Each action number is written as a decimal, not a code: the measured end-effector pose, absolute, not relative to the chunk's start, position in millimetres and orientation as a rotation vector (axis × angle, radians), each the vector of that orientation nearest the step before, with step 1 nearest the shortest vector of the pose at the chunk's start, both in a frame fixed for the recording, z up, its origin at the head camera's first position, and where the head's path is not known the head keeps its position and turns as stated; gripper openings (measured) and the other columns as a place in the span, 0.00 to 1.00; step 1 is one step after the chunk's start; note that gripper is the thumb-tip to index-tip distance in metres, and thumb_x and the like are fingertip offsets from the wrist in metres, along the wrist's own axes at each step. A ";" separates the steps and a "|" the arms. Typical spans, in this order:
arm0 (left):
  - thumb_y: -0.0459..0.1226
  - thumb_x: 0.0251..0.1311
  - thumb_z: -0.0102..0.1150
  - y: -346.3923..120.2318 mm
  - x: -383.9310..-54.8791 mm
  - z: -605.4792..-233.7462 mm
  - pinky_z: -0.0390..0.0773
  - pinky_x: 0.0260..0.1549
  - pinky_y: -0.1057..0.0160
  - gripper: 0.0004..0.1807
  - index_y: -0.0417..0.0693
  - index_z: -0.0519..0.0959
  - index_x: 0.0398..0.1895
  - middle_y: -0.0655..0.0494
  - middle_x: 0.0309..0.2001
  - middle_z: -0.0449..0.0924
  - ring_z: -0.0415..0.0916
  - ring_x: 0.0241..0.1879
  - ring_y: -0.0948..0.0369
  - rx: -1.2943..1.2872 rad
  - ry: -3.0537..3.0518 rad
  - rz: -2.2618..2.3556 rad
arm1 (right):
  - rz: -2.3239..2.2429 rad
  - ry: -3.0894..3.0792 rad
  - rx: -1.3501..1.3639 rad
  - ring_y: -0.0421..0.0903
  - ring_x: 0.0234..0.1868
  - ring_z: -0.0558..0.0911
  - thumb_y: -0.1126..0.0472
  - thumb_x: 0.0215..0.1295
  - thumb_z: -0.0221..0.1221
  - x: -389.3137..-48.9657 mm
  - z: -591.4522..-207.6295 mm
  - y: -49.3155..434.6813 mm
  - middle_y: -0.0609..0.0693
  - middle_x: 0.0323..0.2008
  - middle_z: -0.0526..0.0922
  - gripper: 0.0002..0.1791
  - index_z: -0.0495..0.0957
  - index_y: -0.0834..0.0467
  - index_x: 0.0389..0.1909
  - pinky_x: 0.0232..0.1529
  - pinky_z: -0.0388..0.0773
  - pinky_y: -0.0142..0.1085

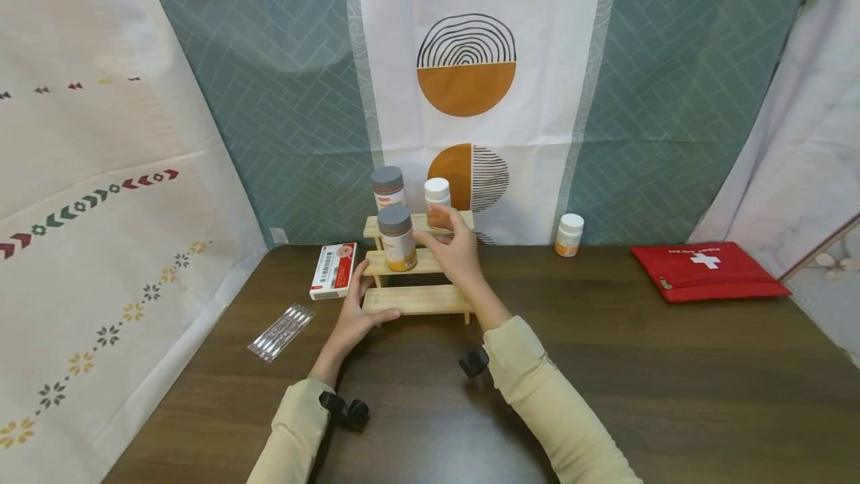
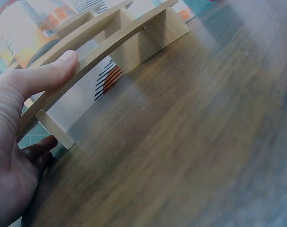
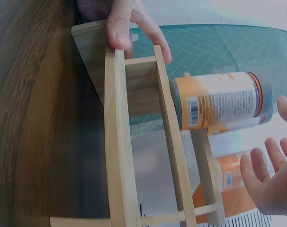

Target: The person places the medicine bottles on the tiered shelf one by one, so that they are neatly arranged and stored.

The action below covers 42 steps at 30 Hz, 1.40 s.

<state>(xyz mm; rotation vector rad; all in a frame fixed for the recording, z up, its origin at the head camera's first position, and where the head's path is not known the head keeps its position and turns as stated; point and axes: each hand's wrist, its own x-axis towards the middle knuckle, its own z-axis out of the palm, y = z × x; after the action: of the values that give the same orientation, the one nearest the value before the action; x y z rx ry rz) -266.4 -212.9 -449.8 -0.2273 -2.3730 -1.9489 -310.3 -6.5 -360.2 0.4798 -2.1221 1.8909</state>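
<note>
A three-tier wooden stand [image 1: 418, 300] is on the table. At its left end my left hand [image 1: 357, 314] grips the frame, thumb over the lowest tier and fingers around the side. On the middle tier stands a grey-lidded bottle [image 1: 401, 249] with an orange and white label. The top tier carries another grey-lidded bottle [image 1: 387, 184], partly hidden, and a white-capped bottle [image 1: 437, 193]. My right hand [image 1: 460, 256] is by the upper tiers; in the right wrist view its spread fingers are apart from the middle-tier bottle [image 3: 219, 100], holding nothing.
A red and white medicine box [image 1: 334, 271] and a clear packet of cotton swabs [image 1: 281, 332] lie left of the stand. Toward the right are a small white-capped bottle [image 1: 569, 236] and a red first-aid pouch [image 1: 708, 272]. Curtains [image 1: 289, 95] hang behind the table.
</note>
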 end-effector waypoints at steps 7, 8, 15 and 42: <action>0.28 0.48 0.73 -215.5 -273.8 -464.6 0.60 0.66 0.44 0.62 0.63 0.41 0.78 0.43 0.77 0.47 0.47 0.77 0.48 -0.245 -2.338 -1.915 | 1.901 -2.074 0.458 0.54 0.58 0.77 0.58 0.61 0.67 -307.0 -362.3 8.9 0.56 0.57 0.79 0.29 0.71 0.56 0.62 0.58 0.74 0.51; 0.28 0.47 0.73 -215.6 -273.8 -465.1 0.59 0.67 0.43 0.62 0.64 0.42 0.78 0.43 0.77 0.48 0.46 0.77 0.48 -0.249 -2.335 -1.910 | 1.902 -2.071 0.453 0.54 0.58 0.77 0.59 0.61 0.66 -306.9 -362.6 11.1 0.56 0.57 0.79 0.28 0.71 0.56 0.62 0.58 0.74 0.50; 0.29 0.49 0.73 -214.9 -274.4 -464.4 0.55 0.69 0.42 0.61 0.63 0.41 0.78 0.44 0.78 0.45 0.42 0.78 0.48 -0.264 -2.335 -1.904 | 1.886 -2.093 0.409 0.56 0.56 0.76 0.62 0.63 0.64 -305.6 -363.0 30.8 0.59 0.56 0.78 0.27 0.71 0.59 0.62 0.58 0.73 0.50; 0.30 0.48 0.73 -215.3 -274.6 -464.6 0.62 0.65 0.43 0.60 0.62 0.43 0.77 0.44 0.77 0.47 0.46 0.77 0.48 -0.234 -2.363 -1.866 | 1.839 -2.074 0.214 0.60 0.58 0.74 0.68 0.63 0.62 -330.4 -370.2 112.3 0.65 0.57 0.77 0.23 0.71 0.67 0.59 0.51 0.72 0.30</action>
<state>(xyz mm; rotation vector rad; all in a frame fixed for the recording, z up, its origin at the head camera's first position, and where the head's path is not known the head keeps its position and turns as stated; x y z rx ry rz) -274.6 -215.3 -464.6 -0.2343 -2.3629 -1.8662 -330.4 112.3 -370.2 0.2136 -2.0736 1.8387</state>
